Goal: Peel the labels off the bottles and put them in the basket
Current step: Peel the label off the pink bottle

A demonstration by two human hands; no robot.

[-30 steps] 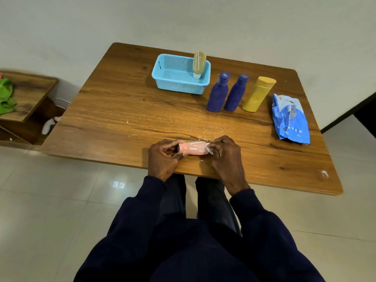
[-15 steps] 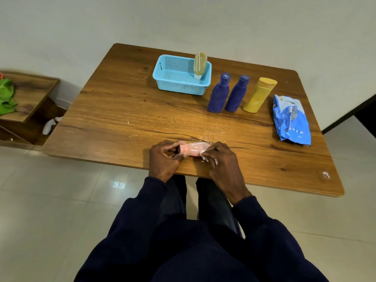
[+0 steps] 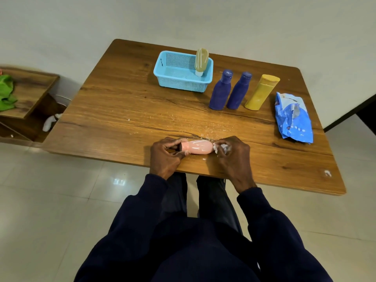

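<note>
A pink bottle (image 3: 197, 147) lies on its side near the table's front edge, cap end to the left. My left hand (image 3: 165, 156) grips its cap end. At the bottle's base end my right hand (image 3: 232, 153) pinches a crumpled white bit of label (image 3: 223, 147). A light blue basket (image 3: 182, 71) stands at the back with an olive tube (image 3: 201, 60) upright in its right corner. Two dark blue bottles (image 3: 220, 90) (image 3: 239, 90) and a yellow bottle (image 3: 261, 92) stand to its right.
A blue plastic pouch (image 3: 293, 119) lies at the table's right side. Small white scraps dot the wooden table (image 3: 122, 110) near the hands. A low wooden shelf (image 3: 26, 94) with a green cloth (image 3: 6, 92) stands on the left floor.
My right hand slid right along the pink bottle to its base end, baring more of the bottle, and now holds a white scrap. The left hand stayed put.
</note>
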